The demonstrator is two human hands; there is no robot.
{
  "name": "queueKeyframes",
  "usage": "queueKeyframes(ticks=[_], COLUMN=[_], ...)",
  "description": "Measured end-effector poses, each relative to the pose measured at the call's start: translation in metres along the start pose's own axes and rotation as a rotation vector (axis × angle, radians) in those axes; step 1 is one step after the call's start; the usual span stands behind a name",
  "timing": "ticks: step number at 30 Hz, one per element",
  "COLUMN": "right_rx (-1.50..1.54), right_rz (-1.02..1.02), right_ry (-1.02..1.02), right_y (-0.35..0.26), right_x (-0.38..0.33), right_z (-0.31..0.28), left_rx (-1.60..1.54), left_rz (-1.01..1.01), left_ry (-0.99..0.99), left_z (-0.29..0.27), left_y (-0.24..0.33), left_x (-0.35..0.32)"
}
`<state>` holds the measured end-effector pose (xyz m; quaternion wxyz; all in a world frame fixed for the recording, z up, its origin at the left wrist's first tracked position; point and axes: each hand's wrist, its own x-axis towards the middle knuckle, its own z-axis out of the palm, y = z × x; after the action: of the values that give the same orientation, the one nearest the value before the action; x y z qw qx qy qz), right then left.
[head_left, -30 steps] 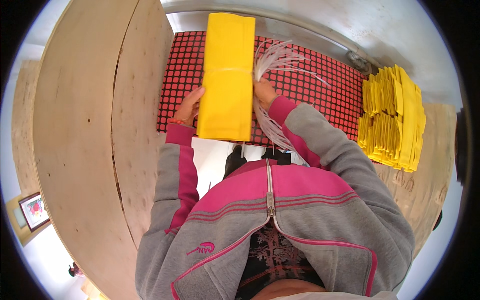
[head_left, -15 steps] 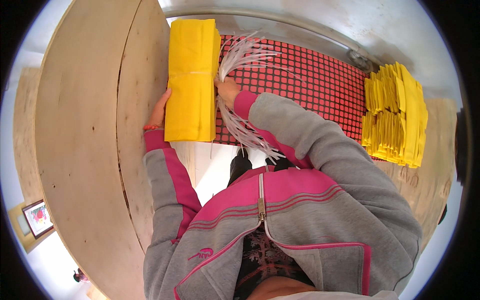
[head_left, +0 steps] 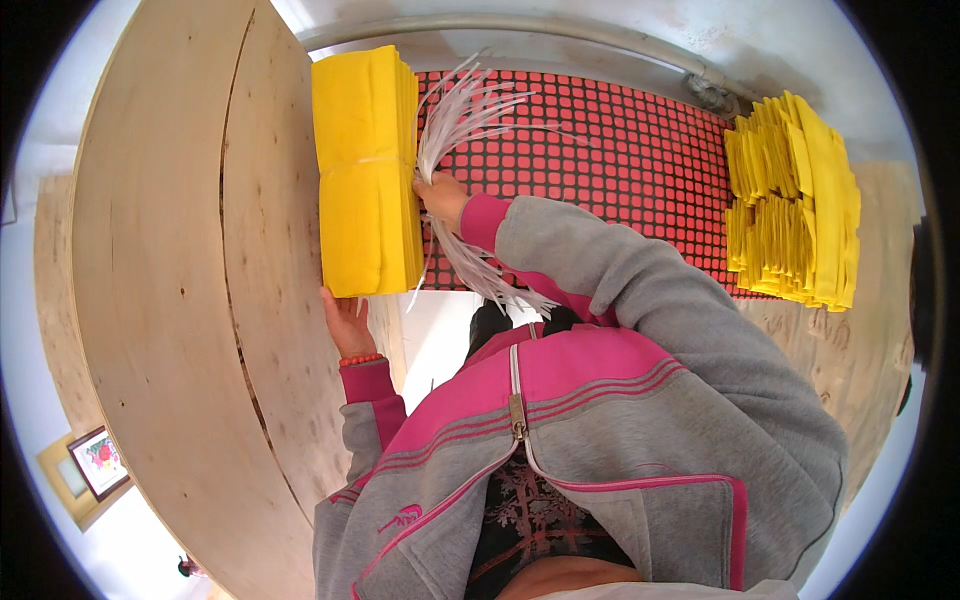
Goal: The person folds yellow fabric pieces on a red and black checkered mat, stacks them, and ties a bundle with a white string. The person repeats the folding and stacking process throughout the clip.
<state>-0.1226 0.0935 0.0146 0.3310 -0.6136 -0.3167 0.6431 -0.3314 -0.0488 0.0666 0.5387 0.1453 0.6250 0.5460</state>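
Yellow bundle [head_left: 365, 170], a flat stack bound by a thin band across its middle, stands in the upper left of the frame, its left edge against the plywood board [head_left: 170, 300] and its right part over the red grid mat [head_left: 620, 160]. Since a second ago we have carried the bundle leftward, from the middle of the mat to the board edge; we judge that it is being set aside there as finished.

Our left hand [head_left: 347, 322] supports the bundle's near end from below, fingers spread against it and not closed round it. Our right hand [head_left: 440, 195] presses the bundle's right side while its fingers are clamped on a sheaf of white ties [head_left: 465, 130], which fans out above and below the fist.

Outward from there:
- Loose pile [head_left: 795, 200] of like yellow pieces, unbound, lies at the right edge of the frame, on the mat's end and a second board.
- Grey pipe [head_left: 520, 25] runs along the top, behind the mat.
- Small framed picture [head_left: 98, 462], with a yellow border, shows at the lower left.

We see no labels or signs on the bundles.
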Motion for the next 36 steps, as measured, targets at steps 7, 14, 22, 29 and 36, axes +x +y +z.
queueKeyframes(ticks=[7, 14, 22, 29, 36], right_rx=[0.034, 0.358, 0.791, 0.616, 0.697], right_rz=[0.035, 0.154, 0.226, 0.035, -0.055], right_ry=[0.014, 0.006, -0.038, -0.073, 0.016], right_y=[0.003, 0.004, -0.012, -0.022, -0.044], right_x=[0.011, -0.002, -0.074, -0.112, -0.114], right_z=[0.018, -0.009, -0.064, -0.07, -0.081], left_rx=[0.107, 0.142, 0.353, 0.668, 0.218], left_rz=[0.006, 0.1, 0.258, 0.633, 0.172], left_ry=[-0.065, 0.061, -0.416, -0.75, -0.872], left_z=[-0.016, -0.022, 0.034, 0.139, 0.151], left_y=[0.016, 0.0, -0.025, 0.002, -0.015], left_x=[0.029, 0.011, -0.075, -0.072, -0.058])
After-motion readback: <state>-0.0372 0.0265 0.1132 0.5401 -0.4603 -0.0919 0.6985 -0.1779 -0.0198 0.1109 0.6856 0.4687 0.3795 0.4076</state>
